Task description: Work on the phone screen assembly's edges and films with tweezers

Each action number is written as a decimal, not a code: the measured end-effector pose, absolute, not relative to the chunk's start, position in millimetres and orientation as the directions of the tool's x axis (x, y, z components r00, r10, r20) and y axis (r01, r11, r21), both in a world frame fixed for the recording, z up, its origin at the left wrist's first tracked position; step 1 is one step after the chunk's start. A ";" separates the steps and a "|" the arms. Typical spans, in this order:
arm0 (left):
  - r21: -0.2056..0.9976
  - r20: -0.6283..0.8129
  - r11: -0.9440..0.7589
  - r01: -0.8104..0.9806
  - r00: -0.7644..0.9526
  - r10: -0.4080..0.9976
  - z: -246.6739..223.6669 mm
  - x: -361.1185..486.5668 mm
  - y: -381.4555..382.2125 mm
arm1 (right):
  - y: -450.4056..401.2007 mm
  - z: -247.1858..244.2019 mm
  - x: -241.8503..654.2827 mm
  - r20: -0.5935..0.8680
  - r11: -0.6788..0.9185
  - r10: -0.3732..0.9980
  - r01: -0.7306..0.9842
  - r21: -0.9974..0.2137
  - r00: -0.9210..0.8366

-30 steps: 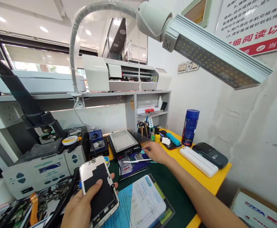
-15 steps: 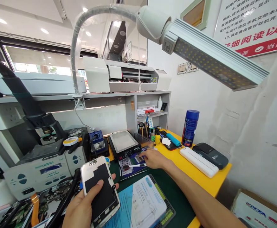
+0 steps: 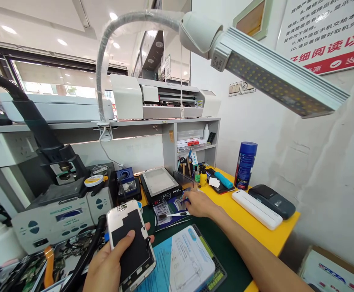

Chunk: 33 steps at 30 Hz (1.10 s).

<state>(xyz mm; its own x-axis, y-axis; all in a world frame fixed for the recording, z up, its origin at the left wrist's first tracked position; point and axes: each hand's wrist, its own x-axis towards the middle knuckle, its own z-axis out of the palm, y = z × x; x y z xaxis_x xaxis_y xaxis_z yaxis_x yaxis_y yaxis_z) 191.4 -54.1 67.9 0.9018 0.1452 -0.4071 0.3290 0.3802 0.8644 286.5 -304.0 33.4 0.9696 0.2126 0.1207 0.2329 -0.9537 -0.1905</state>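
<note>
My left hand (image 3: 108,261) grips a white-framed phone screen (image 3: 133,239), its dark back side turned up, thumb pressed on the black sheet and fingertips showing past the far edge. Farther off, my right hand (image 3: 199,203) reaches down to small items on a dark blue surface (image 3: 170,223), its fingers bent together; whatever is between them is too small to make out. Just below those fingers lies a white brush (image 3: 178,214) with dark bristles. A clear plastic bag (image 3: 161,209) of small parts is beside the brush.
A flat heating plate (image 3: 160,181) stands behind my right hand. A white and blue box (image 3: 192,255) lies on the green mat. Spray can (image 3: 245,165) and white bar (image 3: 257,209) are at right; circuit boards (image 3: 70,249) crowd the left. A lamp (image 3: 274,69) overhangs the bench.
The view has shifted slightly, so everything sits a little farther right. My right fingers have moved slightly among the small items. My left hand keeps its hold on the phone screen.
</note>
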 end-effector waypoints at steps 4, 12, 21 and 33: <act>0.864 -0.396 0.389 0.319 0.909 0.133 66.5 192.4 -53.6 | -299.5 31.2 287.0 0.136 -0.941 0.255 0.278 -0.192 0.957; 0.868 -0.403 0.379 0.321 0.901 0.162 80.2 187.7 -58.0 | -299.2 30.0 289.0 0.141 -0.927 0.285 0.310 -0.212 0.948; 0.871 -0.399 0.381 0.310 0.900 0.179 78.0 185.8 -56.1 | -292.4 27.7 291.6 0.128 -0.935 0.271 0.293 -0.200 0.954; 0.866 -0.378 0.386 0.318 0.922 0.087 62.3 194.0 -50.7 | -295.5 21.5 297.7 0.094 -0.980 0.101 0.115 -0.163 0.990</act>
<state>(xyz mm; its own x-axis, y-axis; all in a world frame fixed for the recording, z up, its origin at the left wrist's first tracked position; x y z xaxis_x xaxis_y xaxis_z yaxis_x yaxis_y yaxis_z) 194.0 -50.7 62.3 0.9219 0.0867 -0.3777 0.3183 0.3864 0.8657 297.7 -295.5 21.5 0.9905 0.1008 0.0940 0.1151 -0.9800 -0.1625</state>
